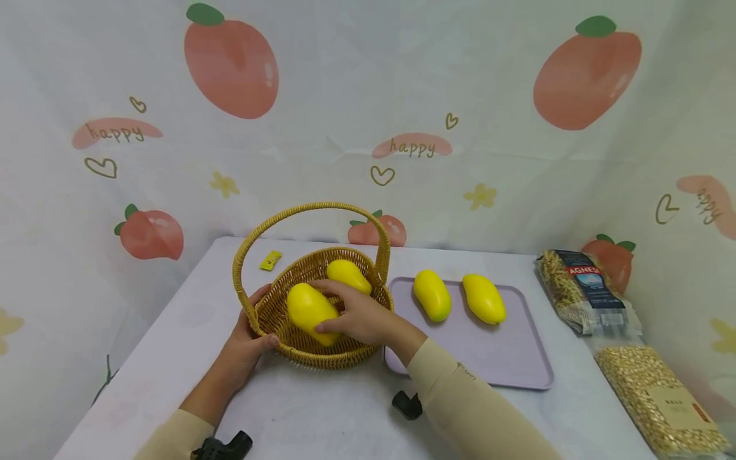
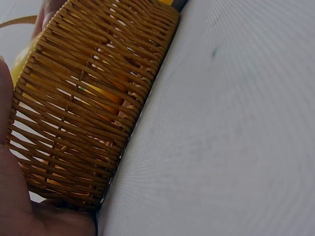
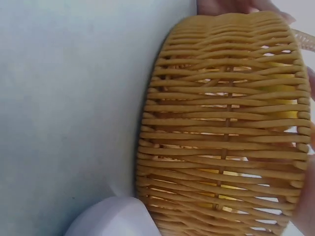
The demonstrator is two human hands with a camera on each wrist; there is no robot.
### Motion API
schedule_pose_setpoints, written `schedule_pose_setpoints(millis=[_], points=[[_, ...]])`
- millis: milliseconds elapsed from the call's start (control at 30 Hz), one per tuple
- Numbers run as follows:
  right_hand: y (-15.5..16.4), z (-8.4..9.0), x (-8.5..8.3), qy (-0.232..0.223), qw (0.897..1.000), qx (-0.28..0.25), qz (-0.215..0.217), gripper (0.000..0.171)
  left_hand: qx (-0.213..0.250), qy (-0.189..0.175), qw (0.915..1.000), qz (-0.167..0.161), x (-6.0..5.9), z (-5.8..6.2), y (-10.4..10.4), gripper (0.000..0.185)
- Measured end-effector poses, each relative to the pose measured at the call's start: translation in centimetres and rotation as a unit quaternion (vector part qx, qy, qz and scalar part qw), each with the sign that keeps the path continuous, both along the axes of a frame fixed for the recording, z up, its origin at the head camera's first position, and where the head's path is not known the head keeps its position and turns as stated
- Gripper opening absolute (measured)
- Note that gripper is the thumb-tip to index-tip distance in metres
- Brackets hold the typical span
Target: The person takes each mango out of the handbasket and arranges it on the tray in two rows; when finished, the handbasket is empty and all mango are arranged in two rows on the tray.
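Note:
A wicker basket [image 1: 330,363] with a tall arched handle [image 1: 310,207] stands on the table. My left hand [image 1: 244,345] grips its left side, thumb over the rim and fingers around the outer wall. Reaching in from the right, my right hand [image 1: 359,313] holds a yellow mango [image 1: 307,310] between thumb and fingers, within the basket's opening. A second mango [image 1: 349,275] lies in the basket behind that hand. In the left wrist view, the woven wall [image 2: 88,98] shows yellow through its gaps; the right wrist view has the opposite wall [image 3: 226,128].
To the basket's right lies a lilac tray [image 1: 489,361] bearing two mangoes, one on the left [image 1: 432,295] and one on the right [image 1: 484,299]. A small yellow packet [image 1: 270,260] is behind the basket. Two bags, one labelled [image 1: 583,291] and one of grains [image 1: 661,396], line the right edge.

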State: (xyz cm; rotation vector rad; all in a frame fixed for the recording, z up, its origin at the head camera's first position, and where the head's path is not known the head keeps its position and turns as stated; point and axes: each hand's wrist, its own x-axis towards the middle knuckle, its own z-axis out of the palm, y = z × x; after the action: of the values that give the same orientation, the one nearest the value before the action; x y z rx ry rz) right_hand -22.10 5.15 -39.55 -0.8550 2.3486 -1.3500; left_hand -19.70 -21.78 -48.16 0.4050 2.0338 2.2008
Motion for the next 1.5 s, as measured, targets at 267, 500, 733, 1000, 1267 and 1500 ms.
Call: schedule_pose_setpoints(millis=[267, 500, 733, 1000, 1267, 1500], points=[[1.9, 0.4, 1.9, -0.003, 0.997, -0.061, -0.054, 0.071, -0.011, -0.004, 0.9999, 0.004, 0.1, 0.0, 0.2, 0.087], [4.0, 1.0, 3.8, -0.011, 0.989, -0.125, -0.076, 0.069, 0.0, -0.012, 0.9999, 0.008, 0.1, 0.3, 0.1, 0.087], [6.2, 1.4, 5.5, -0.024, 0.983, -0.163, -0.083, 0.069, 0.011, -0.005, 0.9999, -0.003, 0.2, 0.4, 0.1, 0.088], [8.7, 3.3, 8.3, -0.042, 0.979, -0.169, -0.108, 0.068, 0.008, -0.008, 0.9999, -0.001, 0.2, 0.5, 0.2, 0.089], [12.2, 0.6, 8.6, -0.026, 0.978, -0.149, -0.143, 0.071, -0.005, -0.003, 1.0, 0.001, 0.0, 0.5, 0.2, 0.089], [14.8, -2.2, 8.3, -0.024, 0.98, -0.106, -0.168, 0.07, 0.0, -0.006, 1.0, 0.002, 0.1, 0.3, 0.1, 0.088]])
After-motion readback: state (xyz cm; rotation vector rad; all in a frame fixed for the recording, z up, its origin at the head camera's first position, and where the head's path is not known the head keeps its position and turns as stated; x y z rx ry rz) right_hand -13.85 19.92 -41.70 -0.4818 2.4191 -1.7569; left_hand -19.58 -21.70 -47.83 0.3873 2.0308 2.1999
